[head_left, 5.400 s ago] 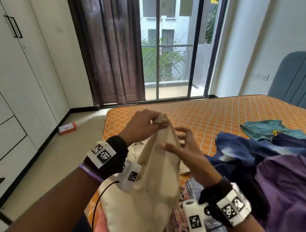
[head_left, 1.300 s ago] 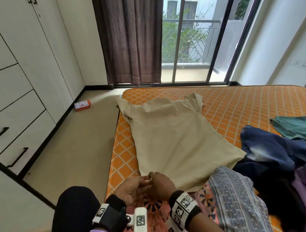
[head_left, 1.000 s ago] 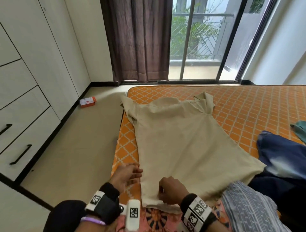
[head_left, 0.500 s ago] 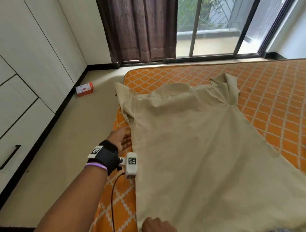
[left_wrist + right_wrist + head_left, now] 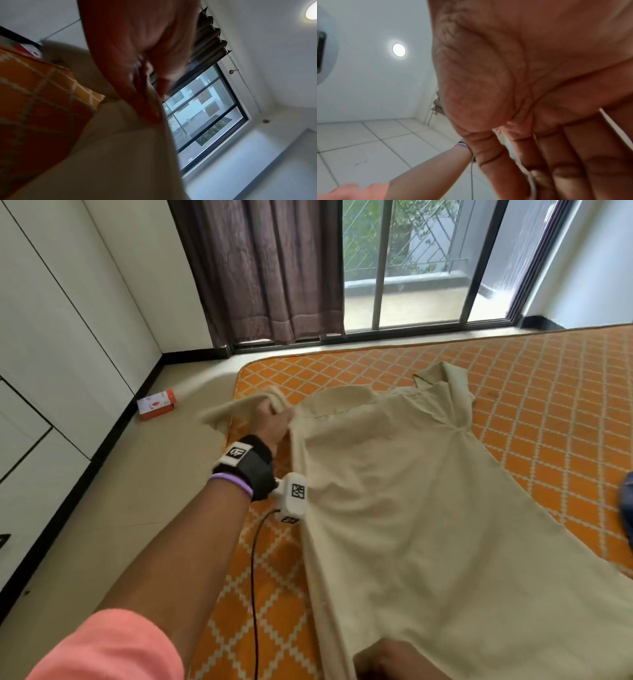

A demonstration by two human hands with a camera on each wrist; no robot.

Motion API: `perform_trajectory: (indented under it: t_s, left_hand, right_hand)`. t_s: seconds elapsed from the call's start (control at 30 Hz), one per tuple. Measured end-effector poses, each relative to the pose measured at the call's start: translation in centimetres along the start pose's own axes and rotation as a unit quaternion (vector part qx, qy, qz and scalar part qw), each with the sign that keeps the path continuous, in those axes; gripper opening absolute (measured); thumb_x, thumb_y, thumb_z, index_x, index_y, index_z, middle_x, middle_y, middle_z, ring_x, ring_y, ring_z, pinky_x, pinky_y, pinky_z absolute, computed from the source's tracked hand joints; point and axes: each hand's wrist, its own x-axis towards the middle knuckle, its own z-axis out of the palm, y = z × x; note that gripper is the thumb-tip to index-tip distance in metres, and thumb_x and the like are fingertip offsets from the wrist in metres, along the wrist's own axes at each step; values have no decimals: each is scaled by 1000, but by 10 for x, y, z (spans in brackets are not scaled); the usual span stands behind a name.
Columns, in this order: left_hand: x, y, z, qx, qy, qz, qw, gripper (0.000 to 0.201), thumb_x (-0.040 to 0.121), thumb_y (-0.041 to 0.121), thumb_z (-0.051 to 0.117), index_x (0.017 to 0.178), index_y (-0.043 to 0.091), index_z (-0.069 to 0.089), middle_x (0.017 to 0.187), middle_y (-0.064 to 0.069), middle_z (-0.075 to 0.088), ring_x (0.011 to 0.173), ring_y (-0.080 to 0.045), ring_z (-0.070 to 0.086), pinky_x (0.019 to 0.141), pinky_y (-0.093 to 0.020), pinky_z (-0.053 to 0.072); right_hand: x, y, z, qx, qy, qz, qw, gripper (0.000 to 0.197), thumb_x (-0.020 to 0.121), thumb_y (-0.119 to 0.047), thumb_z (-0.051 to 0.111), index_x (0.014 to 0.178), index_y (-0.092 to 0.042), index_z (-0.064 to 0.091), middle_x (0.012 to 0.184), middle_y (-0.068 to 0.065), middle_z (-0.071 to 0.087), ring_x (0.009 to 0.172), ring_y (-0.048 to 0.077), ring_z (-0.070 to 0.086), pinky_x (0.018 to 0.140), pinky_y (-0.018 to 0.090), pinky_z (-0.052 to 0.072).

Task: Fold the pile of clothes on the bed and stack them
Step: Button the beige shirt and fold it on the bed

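Note:
A beige short-sleeved garment lies spread flat on the orange patterned bed, neck end toward the window. My left hand grips its left sleeve and holds it lifted over the bed's edge. The left wrist view is blurred and shows that hand above the beige cloth. My right hand sits at the near hem, mostly cut off by the frame. In the right wrist view its fingers curl round a pale strip of cloth.
A red and white box lies on the floor by the white wardrobe. A brown curtain hangs beside the glass door. A dark blue garment shows at the right edge. A black cable trails along the mattress.
My left hand slid up the garment's left edge, took hold of the sleeve and lifted it. The right hand stayed at the hem.

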Motion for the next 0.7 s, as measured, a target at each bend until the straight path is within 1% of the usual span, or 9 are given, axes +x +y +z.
perform_trajectory:
  t_s: [0.07,0.13,0.17,0.2,0.27,0.37,0.5,0.57,0.7]
  left_hand:
    - [-10,18,32,0,-145,14,989,52,91,38,70,127,5,53,121,-14,65,107,-28,66,94,-44,56]
    - [-23,30,57,65,-219,18,973,74,87,52,68,140,5,45,136,-17,57,121,-31,59,104,-48,50]
    - [-23,29,63,110,-234,29,966,72,93,50,62,146,7,41,142,-15,53,124,-30,57,104,-44,49]
    - [-32,29,65,169,-232,45,957,64,99,45,55,147,6,42,143,-13,53,121,-28,57,100,-40,51]
    - [-42,15,60,247,-230,83,938,44,105,36,47,131,3,59,128,-15,63,109,-28,62,96,-41,53]
    - [-58,-21,34,311,-233,53,920,35,104,34,51,123,9,65,123,-5,65,113,-19,60,105,-36,45]
    - [-101,-78,0,294,-145,-74,942,23,99,29,61,117,14,63,100,-6,64,77,-14,55,67,-26,47]
    - [-118,-104,-6,199,-80,-115,970,32,95,25,67,119,5,60,92,-11,63,70,-16,55,61,-28,47]
    - [-133,-120,15,111,-42,-151,981,43,90,35,73,112,-1,64,87,-12,69,68,-20,64,58,-28,53]
  right_hand:
    - [-23,5,-15,14,23,0,1000,30,66,-83,64,47,-62,54,67,-44,53,83,-22,52,84,6,37]
    - [-35,20,-28,56,41,47,997,69,27,-104,49,61,-45,61,82,-29,60,96,-8,59,86,7,40]
    - [-39,30,-31,68,73,72,992,71,31,-99,60,70,-40,63,89,-21,62,100,-2,61,83,9,42]
    - [-48,34,-31,66,121,89,986,53,52,-81,70,78,-35,65,93,-15,64,100,4,63,83,12,45]
    - [-55,46,-36,48,175,117,976,30,78,-53,59,86,-26,67,98,-9,67,96,7,65,85,22,50]
    - [-53,52,-39,21,206,142,968,37,82,-57,53,101,-26,58,100,0,69,87,19,71,79,31,57]
    - [-57,53,-47,-6,351,144,925,44,90,-57,61,122,-28,50,97,-2,68,93,19,65,74,31,48]
    - [-62,49,-54,24,396,110,911,39,91,-55,63,118,-28,57,91,-7,63,91,15,60,73,30,42]
    - [-58,41,-46,42,348,79,933,30,91,-49,66,111,-27,64,81,-14,60,77,4,57,67,24,42]
